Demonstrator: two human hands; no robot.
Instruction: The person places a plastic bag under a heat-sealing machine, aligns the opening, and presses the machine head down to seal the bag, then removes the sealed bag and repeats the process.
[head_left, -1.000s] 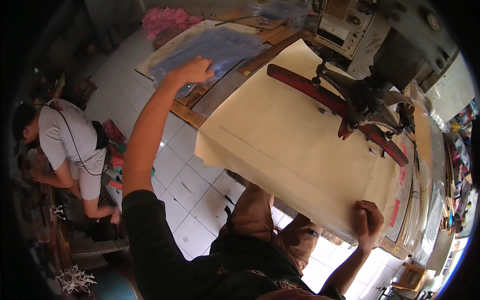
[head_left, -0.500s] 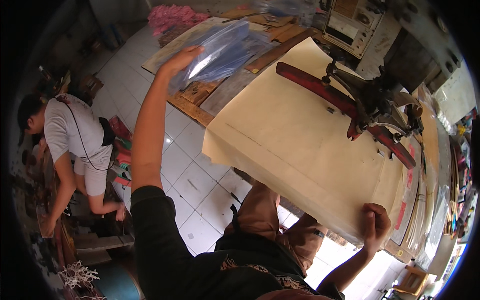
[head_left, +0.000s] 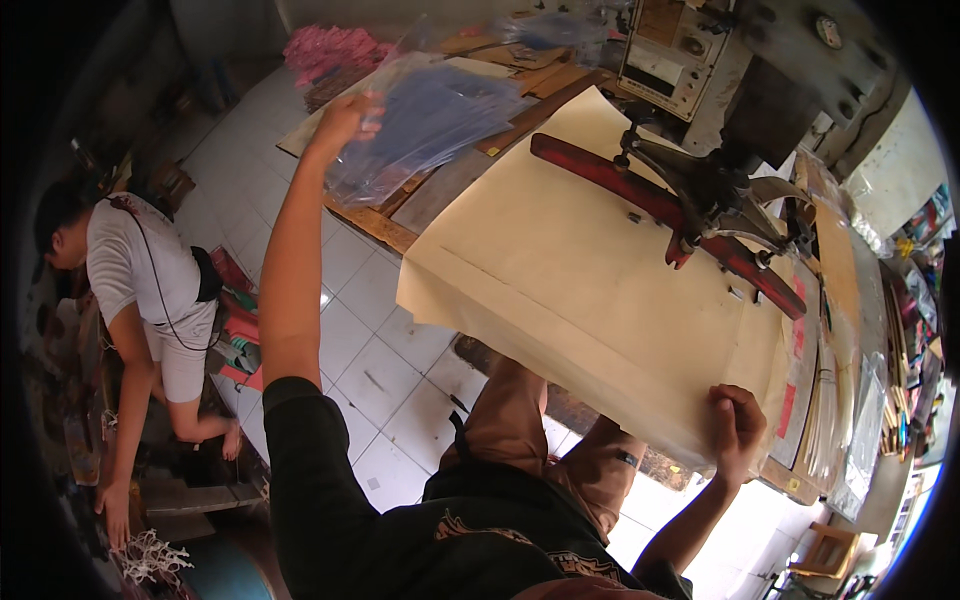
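My left hand (head_left: 347, 128) is stretched out at the far left, beside a loose pile of clear bluish plastic sheets (head_left: 435, 115). Its fingers are apart, and the upper sheet edge near them is blurred. My right hand (head_left: 737, 432) rests with curled fingers at the near right edge of a large tan sheet (head_left: 580, 260) covering the work table. Whatever those fingers may pinch is hidden. Over the tan sheet stands a press head with a long dark red bar (head_left: 655, 195). A few small dark and pale bits lie beside the bar.
A control box (head_left: 675, 60) stands behind the press. Pink material (head_left: 330, 50) is heaped at the far left. Another person (head_left: 155, 260) bends over at the left, an arm reaching down to white stringy pieces (head_left: 152, 556). Thin strips (head_left: 828, 410) lie along the table's right side.
My left hand has moved left, off the plastic sheets, and its fingers have come apart. The sheets now lie flatter. My right hand stays at the tan sheet's edge. The other person reaches lower.
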